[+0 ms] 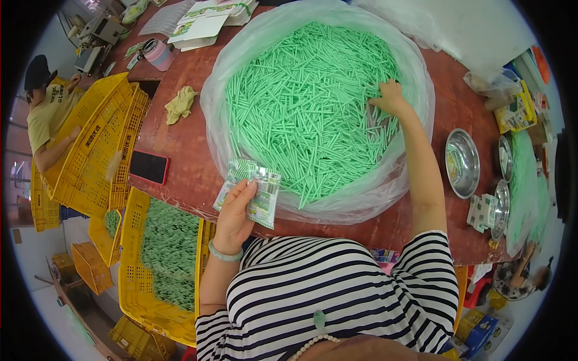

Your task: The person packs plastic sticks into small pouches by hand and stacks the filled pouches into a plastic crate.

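A large clear plastic bag (215,120) lies open on the table, filled with loose green sticks (301,108). My right hand (391,99) reaches to the right side of the heap, touching the sticks. Its thumb stands apart from the fingers, and the fingertips are partly hidden; nothing shows held in it. Near the front edge of the bag, my left hand (238,207) is closed on small green-and-white printed packets (262,198). The packets are fanned, with one overlapping another.
The red-brown table (186,141) holds a phone (149,166), a yellow cloth (180,105), a pink jar (158,55) and metal bowls (462,162). A yellow crate (135,265) of green packets stands left. Another person (51,114) sits behind yellow crates; a further person (524,277) is at right.
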A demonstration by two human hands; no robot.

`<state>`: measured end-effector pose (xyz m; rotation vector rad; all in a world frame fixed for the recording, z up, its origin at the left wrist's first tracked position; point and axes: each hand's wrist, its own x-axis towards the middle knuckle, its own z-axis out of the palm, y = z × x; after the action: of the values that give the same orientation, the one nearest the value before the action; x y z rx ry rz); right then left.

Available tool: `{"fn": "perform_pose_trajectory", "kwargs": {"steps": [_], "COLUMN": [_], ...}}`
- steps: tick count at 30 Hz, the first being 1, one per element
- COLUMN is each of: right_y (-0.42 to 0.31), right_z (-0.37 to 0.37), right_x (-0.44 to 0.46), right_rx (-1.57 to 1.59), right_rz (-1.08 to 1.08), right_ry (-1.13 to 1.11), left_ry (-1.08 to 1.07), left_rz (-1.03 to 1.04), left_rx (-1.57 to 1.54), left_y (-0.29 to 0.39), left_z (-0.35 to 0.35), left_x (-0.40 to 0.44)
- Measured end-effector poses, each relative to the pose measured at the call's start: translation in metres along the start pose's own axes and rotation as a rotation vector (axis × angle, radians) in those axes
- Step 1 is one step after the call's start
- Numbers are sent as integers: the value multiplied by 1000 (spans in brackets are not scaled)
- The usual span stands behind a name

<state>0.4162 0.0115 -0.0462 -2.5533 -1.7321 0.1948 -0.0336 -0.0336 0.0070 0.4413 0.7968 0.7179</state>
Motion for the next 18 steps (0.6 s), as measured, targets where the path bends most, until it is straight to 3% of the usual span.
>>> {"fn": "perform_pose_trajectory", "kwargs": {"steps": [4,10,12,15,18], "right_y": [1,-7,-8,-10,-1], "right_z": [6,6,23,32,33], "right_x": [10,21,19,12,20], "right_rx": [10,-61,-54,-63,-93], "right_rz": [27,-14,-28,-50,-83], "right_ry": [17,-140,99,225,129], "left_ry": [-53,-111,-106,-117,-158], "left_rz": [-35,-53,-56,-66,-74], "left_rx": [43,91,86,86,90], "left_y": [-1,-3,-4,-5,-6], "left_z": [6,18,19,21,19], "left_x": [3,6,7,8,9]}}
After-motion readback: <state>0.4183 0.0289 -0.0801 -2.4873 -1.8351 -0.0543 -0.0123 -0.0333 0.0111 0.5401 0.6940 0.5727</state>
